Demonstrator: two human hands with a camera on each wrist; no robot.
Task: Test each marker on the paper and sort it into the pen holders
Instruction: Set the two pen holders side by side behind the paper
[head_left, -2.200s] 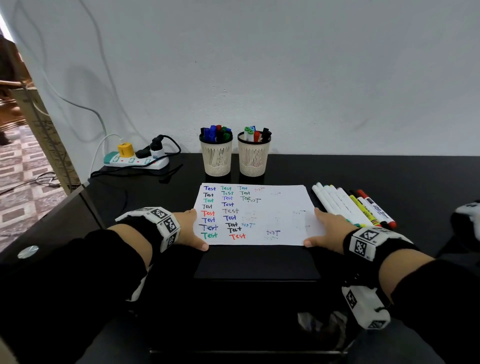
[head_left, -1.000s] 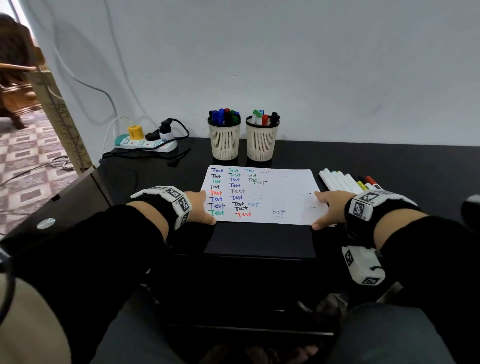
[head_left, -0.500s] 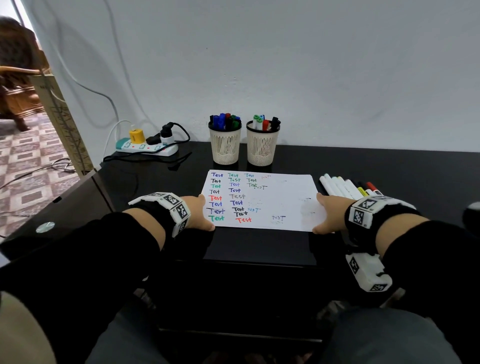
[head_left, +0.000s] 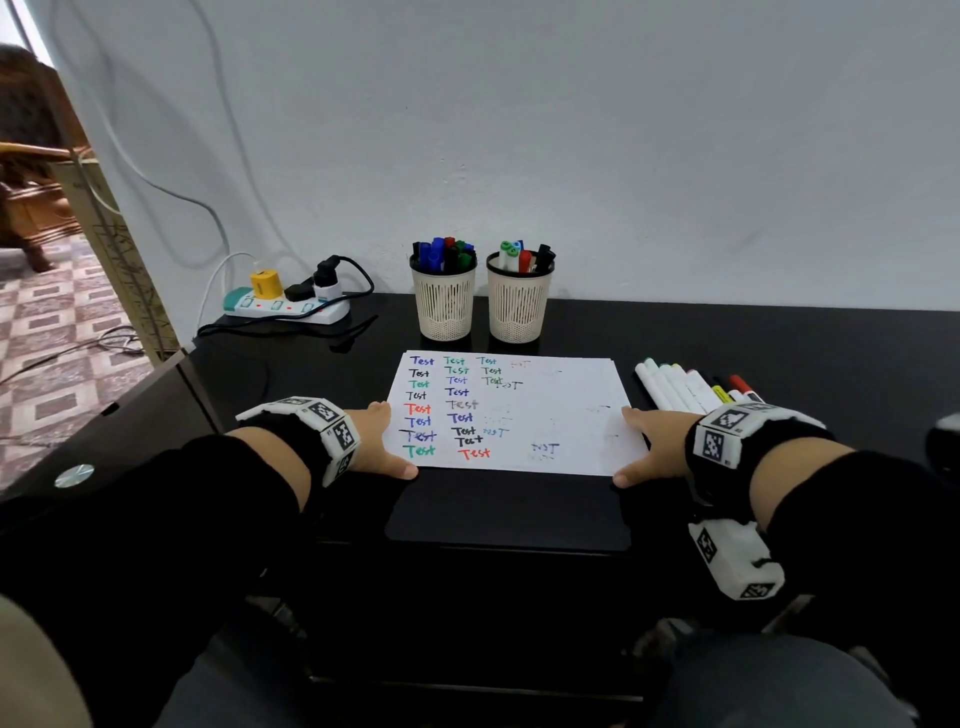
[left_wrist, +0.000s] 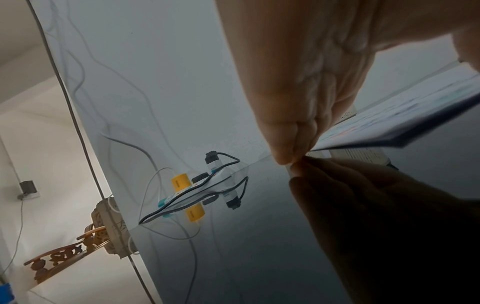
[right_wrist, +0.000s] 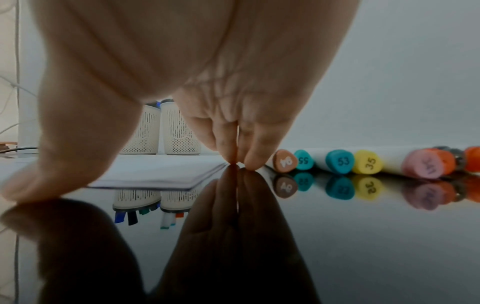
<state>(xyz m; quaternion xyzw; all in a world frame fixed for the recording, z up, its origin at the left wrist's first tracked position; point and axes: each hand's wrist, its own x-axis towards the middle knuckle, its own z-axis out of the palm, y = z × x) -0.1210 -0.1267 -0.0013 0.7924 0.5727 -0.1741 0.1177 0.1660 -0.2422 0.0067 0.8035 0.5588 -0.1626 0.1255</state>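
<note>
Both hands (head_left: 382, 441) (head_left: 652, 446) flat, fingers straight.

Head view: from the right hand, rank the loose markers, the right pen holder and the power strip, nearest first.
From the right hand:
1. Loose markers, right beside it, on the table's right side.
2. Right pen holder, at the back, behind the paper.
3. Power strip, back left by the wall.

Frame centre: paper (head_left: 511, 410) flat, open above. Upper centre: two pen holders (head_left: 444, 299) upright, narrow gap between. Right: marker row (head_left: 685, 389) blocks desk. Upper left: power strip (head_left: 285, 306), cables.
</note>
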